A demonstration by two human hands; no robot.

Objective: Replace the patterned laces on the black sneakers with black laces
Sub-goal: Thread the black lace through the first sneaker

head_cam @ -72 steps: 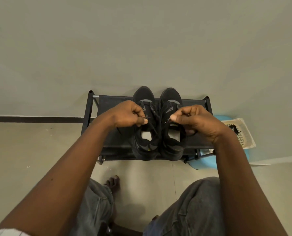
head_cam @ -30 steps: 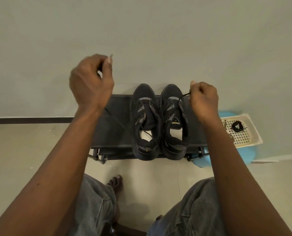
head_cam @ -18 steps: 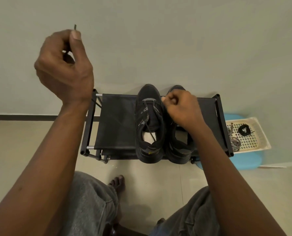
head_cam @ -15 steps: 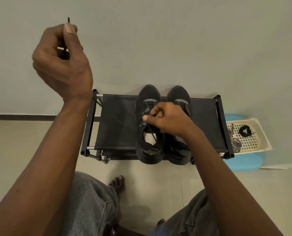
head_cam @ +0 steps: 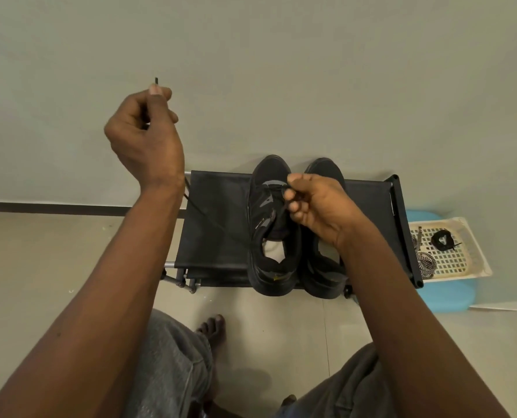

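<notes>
A black fabric shoe rack (head_cam: pixel 215 224) is set against the wall at the centre of the frame. Two black sneakers are placed side by side on it, toes toward the wall: the near-left sneaker (head_cam: pixel 269 267) is fully exposed, and the near-right sneaker (head_cam: pixel 323 279) is partly covered by the right forearm. At the right edge of the frame, a cream perforated basket (head_cam: pixel 474 254) is seated on a blue support (head_cam: pixel 444 297) just beside the rack.

The left hand (head_cam: pixel 148 137) is raised in the upper left of the frame, in front of the wall. Its fingers are curled, and the black lace (head_cam: pixel 209 220) is pinched between thumb and forefinger, with the lace tip projecting above the thumb. Compared with half a second ago, this hand is positioned lower and nearer the rack. From it the lace is drawn taut, diagonally down to the eyelets of the near-left sneaker.

The right hand (head_cam: pixel 314 203) is held over the tongue of the near-left sneaker. Its fingers are curled, and a strand of the black lace is pinched at the upper eyelets. It is shifted slightly toward the right since the earlier frame.

In the basket, the patterned lace (head_cam: pixel 423 260) is bundled at the left side, and a coiled black lace (head_cam: pixel 441 239) is laid apart from it.
</notes>
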